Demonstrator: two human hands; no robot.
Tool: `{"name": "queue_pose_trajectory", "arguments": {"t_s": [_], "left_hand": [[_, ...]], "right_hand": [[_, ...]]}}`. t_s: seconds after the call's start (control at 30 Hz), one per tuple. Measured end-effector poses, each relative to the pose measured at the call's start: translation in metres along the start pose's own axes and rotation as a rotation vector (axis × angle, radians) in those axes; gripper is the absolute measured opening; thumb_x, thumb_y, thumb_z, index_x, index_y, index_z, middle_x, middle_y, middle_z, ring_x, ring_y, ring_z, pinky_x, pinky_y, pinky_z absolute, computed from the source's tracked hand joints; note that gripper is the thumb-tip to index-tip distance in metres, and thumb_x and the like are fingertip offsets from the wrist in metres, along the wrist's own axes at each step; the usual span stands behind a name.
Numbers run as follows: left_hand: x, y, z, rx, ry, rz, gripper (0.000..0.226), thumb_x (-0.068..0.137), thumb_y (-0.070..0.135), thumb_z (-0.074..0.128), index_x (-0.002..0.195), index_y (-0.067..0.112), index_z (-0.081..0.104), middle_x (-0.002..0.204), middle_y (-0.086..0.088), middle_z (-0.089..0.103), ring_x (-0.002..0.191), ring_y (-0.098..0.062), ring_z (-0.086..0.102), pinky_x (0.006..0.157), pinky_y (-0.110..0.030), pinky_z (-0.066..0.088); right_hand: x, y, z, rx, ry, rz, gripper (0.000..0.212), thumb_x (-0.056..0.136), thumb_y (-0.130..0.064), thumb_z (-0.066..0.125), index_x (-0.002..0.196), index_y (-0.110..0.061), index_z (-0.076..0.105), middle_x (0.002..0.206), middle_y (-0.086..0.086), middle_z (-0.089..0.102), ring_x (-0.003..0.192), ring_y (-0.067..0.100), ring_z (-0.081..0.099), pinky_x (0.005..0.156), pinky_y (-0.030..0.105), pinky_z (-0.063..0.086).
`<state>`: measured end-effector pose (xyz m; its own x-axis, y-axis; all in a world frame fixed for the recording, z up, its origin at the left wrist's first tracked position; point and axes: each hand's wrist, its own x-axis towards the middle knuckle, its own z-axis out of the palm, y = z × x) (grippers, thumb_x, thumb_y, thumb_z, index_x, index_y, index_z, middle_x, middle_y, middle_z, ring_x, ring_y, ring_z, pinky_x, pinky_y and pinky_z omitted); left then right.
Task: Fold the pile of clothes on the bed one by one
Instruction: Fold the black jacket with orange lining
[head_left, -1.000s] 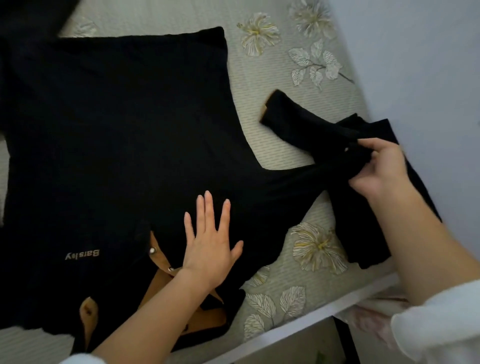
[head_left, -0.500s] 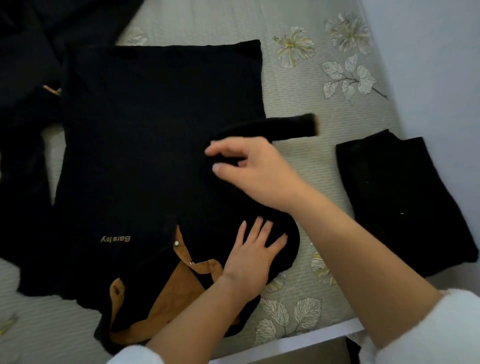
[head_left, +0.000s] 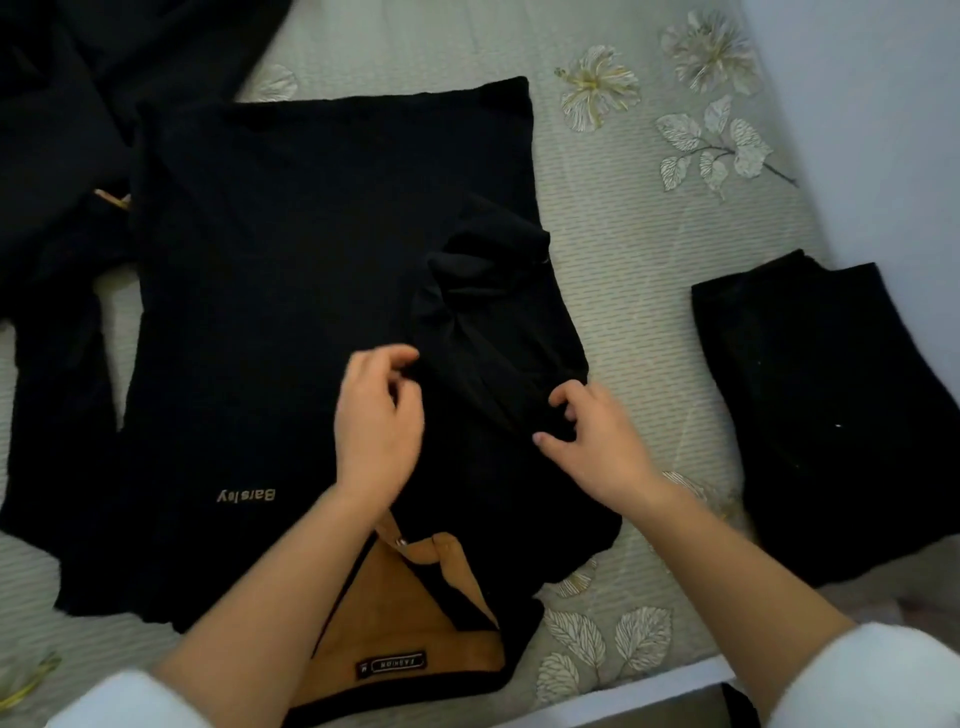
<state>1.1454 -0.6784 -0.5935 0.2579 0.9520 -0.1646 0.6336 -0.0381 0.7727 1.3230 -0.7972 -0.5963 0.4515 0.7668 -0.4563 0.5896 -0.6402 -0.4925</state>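
Note:
A black shirt with a tan-lined collar lies flat on the bed, collar toward me. Its right sleeve is folded over onto the shirt's body and lies crumpled there. My left hand has its fingers curled and pinches the fabric at the sleeve's left edge. At the sleeve's lower right edge, my right hand grips the fabric with curled fingers. The shirt's other sleeve stretches out to the left.
A folded black garment lies on the bed to the right, near the wall. More dark clothes are heaped at the top left. The floral bedspread shows between them; the white bed edge runs along the bottom.
My right hand carried the sleeve from the right side onto the shirt's body. My left hand lifted from pressing flat near the collar and now pinches the sleeve.

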Motion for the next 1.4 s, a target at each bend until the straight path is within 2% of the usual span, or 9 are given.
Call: {"name": "queue_pose_trajectory", "arguments": {"t_s": [0.2,0.3,0.37,0.57,0.87,1.03,1.17,1.3,1.4], "left_hand": [[0.098,0.039,0.014,-0.089,-0.092,-0.346,0.069,0.08,0.05,0.066,0.138,0.017,0.045,0.134,-0.002,0.048,0.111,-0.014,0.052,0.084,-0.026,0.043],[0.112,0.058,0.018,-0.068,-0.172,-0.378,0.031,0.08,0.032,0.073,0.107,0.02,0.065,0.112,-0.002,0.065,0.101,-0.02,0.063,0.08,-0.03,0.051],[0.114,0.063,0.009,-0.366,-0.11,-0.41,0.005,0.084,0.022,0.069,0.086,0.024,0.066,0.094,0.001,0.07,0.092,-0.018,0.068,0.072,-0.031,0.056],[0.094,0.014,-0.033,-1.301,-0.015,-0.754,0.022,0.089,0.011,0.054,0.109,0.008,0.064,0.099,-0.01,0.074,0.097,-0.026,0.069,0.085,-0.037,0.056],[0.106,0.024,-0.055,-1.215,-0.294,-0.736,0.036,0.084,0.032,0.064,0.113,0.01,0.067,0.112,-0.012,0.07,0.103,-0.03,0.067,0.089,-0.042,0.053],[0.135,0.049,-0.068,-1.358,-0.331,-0.431,0.032,0.066,0.002,0.054,0.097,0.006,0.064,0.101,-0.012,0.068,0.106,-0.033,0.063,0.092,-0.044,0.05],[0.146,0.032,-0.09,-1.482,-0.247,-0.424,0.048,0.054,-0.003,0.038,0.095,0.004,0.061,0.097,-0.012,0.069,0.107,-0.034,0.062,0.1,-0.045,0.046],[0.13,-0.01,-0.089,-0.771,0.026,-0.743,0.022,0.076,-0.008,0.039,0.071,0.012,0.047,0.085,0.0,0.06,0.089,-0.013,0.053,0.091,-0.024,0.047],[0.114,-0.024,-0.083,-0.598,0.326,-0.779,0.018,0.088,0.007,0.052,0.072,0.017,0.051,0.079,0.001,0.055,0.071,-0.007,0.054,0.066,-0.018,0.051]], "right_hand": [[-0.005,0.008,0.016,0.004,0.088,-0.04,0.041,0.085,-0.034,0.067,0.119,-0.022,0.048,0.104,-0.01,0.037,0.1,0.008,0.039,0.086,0.021,0.036],[-0.004,0.008,0.015,0.009,0.083,-0.059,0.039,0.086,-0.035,0.065,0.118,-0.022,0.048,0.106,-0.01,0.037,0.104,0.009,0.039,0.087,0.023,0.037],[-0.004,0.008,0.014,0.052,0.082,-0.043,0.038,0.085,-0.034,0.066,0.117,-0.021,0.049,0.106,-0.009,0.039,0.105,0.009,0.04,0.087,0.023,0.036],[-0.002,0.009,0.015,0.103,0.076,0.017,0.048,0.074,-0.034,0.075,0.112,-0.024,0.048,0.107,-0.006,0.041,0.105,0.012,0.039,0.093,0.024,0.034],[0.002,0.008,0.014,0.166,0.032,0.044,0.045,0.068,-0.025,0.075,0.1,-0.034,0.045,0.093,-0.019,0.036,0.089,0.004,0.039,0.072,0.016,0.031],[-0.004,0.008,0.006,0.329,0.137,0.089,0.021,0.072,-0.009,0.069,0.077,-0.025,0.056,0.079,-0.005,0.058,0.076,0.012,0.056,0.068,0.025,0.044],[-0.022,0.006,0.006,-0.01,0.216,-0.097,0.021,0.073,-0.002,0.066,0.089,-0.014,0.061,0.084,-0.001,0.056,0.078,0.02,0.056,0.067,0.033,0.046],[-0.037,0.004,0.013,-0.494,0.169,-0.375,0.053,0.052,0.009,0.073,0.102,-0.01,0.066,0.096,0.01,0.059,0.081,0.028,0.06,0.065,0.038,0.051],[-0.038,0.001,0.015,-0.655,0.118,-0.429,0.085,0.044,0.009,0.077,0.124,-0.016,0.063,0.102,0.015,0.062,0.085,0.03,0.063,0.066,0.042,0.054]]}}
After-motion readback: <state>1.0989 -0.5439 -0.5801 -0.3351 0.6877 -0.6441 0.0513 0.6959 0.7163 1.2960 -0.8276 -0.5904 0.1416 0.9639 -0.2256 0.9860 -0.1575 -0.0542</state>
